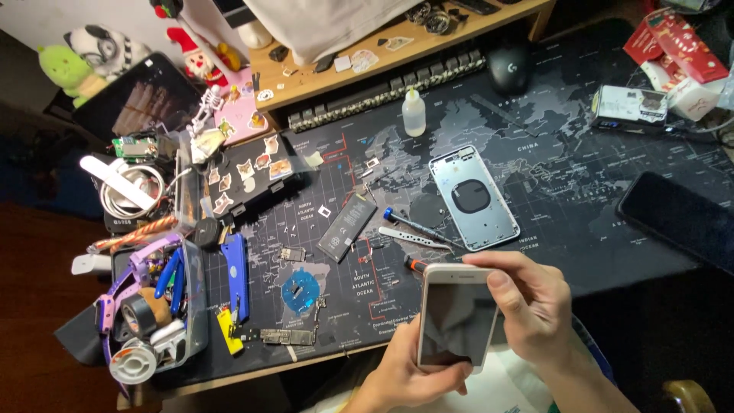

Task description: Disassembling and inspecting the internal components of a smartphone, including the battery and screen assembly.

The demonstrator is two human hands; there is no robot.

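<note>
The white phone front panel with its dark screen (457, 315) is held above the near edge of the tabletop (581, 229), its long axis running almost straight away from the person, top end farthest and tipped slightly right. The left hand (405, 375) comes up from below, its grip pressed onto the panel's lower left edge and bottom corner, with fingertips showing under the bottom edge. The right hand (531, 306) comes in from the right and is the one nearer the top end; its grip pinches the upper right edge, thumb lying across the glass near the corner and fingers curled over the top. So the panel sits between the two hands, the left at its foot, the right at its head. Just beyond the top edge, an orange-handled screwdriver (417, 264) lies on the world-map desk mat (535, 160). Farther out lie the silver phone rear housing (474, 197) with its round dark coil, a metal spudger (413, 238), a blue-tipped screwdriver (417, 224) and the black phone battery (347, 228). A blue round flex part (300, 290) lies well to the left.
</note>
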